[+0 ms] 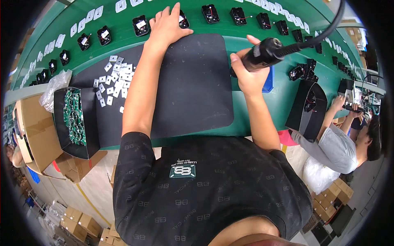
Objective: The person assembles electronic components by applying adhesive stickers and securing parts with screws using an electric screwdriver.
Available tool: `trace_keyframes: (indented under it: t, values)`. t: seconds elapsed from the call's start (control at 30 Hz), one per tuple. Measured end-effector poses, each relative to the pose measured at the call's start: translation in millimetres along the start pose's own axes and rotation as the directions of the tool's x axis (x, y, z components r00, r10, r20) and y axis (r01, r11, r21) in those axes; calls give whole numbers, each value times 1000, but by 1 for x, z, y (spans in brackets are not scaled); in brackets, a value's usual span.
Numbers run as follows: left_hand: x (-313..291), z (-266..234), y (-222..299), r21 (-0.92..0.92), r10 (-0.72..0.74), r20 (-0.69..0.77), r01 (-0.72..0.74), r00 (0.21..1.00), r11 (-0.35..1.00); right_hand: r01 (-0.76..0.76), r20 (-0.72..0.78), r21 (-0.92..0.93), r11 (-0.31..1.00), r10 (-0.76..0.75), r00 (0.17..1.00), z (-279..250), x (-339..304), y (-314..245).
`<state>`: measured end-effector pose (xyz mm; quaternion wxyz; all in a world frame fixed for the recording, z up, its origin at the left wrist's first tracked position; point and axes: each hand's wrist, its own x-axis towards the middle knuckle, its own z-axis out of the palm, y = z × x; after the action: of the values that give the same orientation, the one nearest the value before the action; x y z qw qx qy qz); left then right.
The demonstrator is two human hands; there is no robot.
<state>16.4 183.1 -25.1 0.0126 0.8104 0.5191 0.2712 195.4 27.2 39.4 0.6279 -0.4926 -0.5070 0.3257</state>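
My left hand (169,25) reaches to the green conveyor belt with its fingers spread. Beside it, between thumb and index finger, sits a small black plastic housing (183,20), partly hidden by the hand. My right hand (250,76) is wrapped round a black electric screwdriver (262,54), whose cable runs off to the upper right. The tool's tip is hidden behind the hand. Under my arms lies a dark grey mat (193,90). A loose heap of small white square pieces (117,82) spreads across its left part.
More housings (210,14) and white plates (90,15) line the belt. A black bin of green circuit boards (74,117) stands left. On the right are a blue tray (269,80), a black bin (305,106) with housings, and a co-worker (340,147).
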Motion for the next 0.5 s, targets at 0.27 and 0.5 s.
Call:
trace_keyframes:
  t: [0.27, 0.5]
  values:
    - [21, 3, 44, -136, 136, -85, -147, 987, 980, -29, -46, 55, 998, 32, 998, -2, 2, -6]
    - [34, 33, 43, -132, 131, 102, -117, 986, 984, 110, -87, 138, 984, -99, 991, -19, -3, -36]
